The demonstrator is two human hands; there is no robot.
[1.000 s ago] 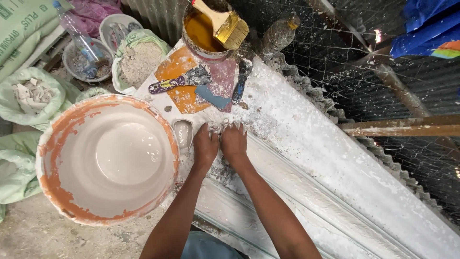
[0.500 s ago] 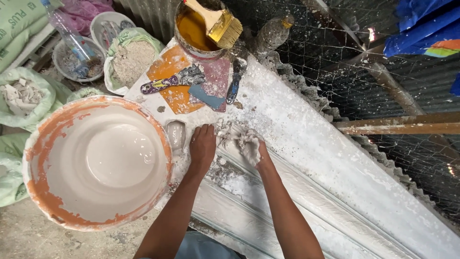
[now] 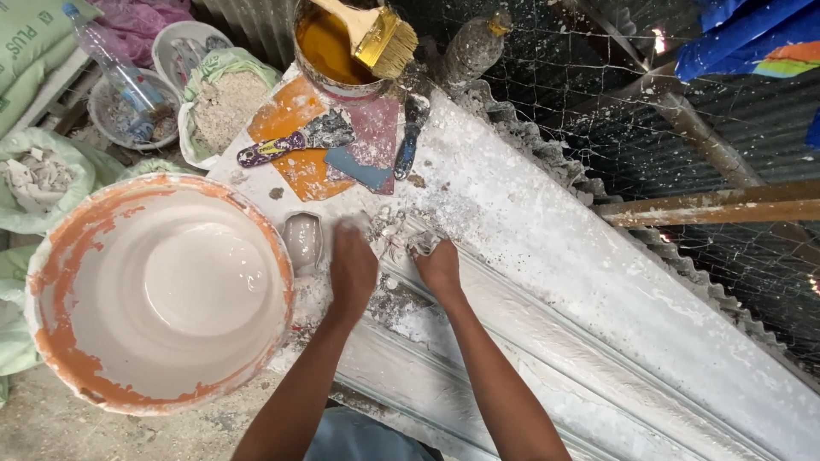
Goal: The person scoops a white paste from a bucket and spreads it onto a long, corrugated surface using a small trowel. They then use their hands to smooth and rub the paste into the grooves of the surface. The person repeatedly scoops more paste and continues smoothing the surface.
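Seen from above, the hands, together a second ago, are now apart on the white plaster-crusted tabletop (image 3: 547, 230): the left hand (image 3: 352, 265) presses flat beside an orange-rimmed bucket (image 3: 162, 294), the right hand (image 3: 437, 265) closes on crumbly wet plaster (image 3: 408, 237).

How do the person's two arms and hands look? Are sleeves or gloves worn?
Both forearms are bare, with no sleeves in view. The left hand and right hand wear no gloves; white plaster dust smears the fingers. No watch or rings are visible.
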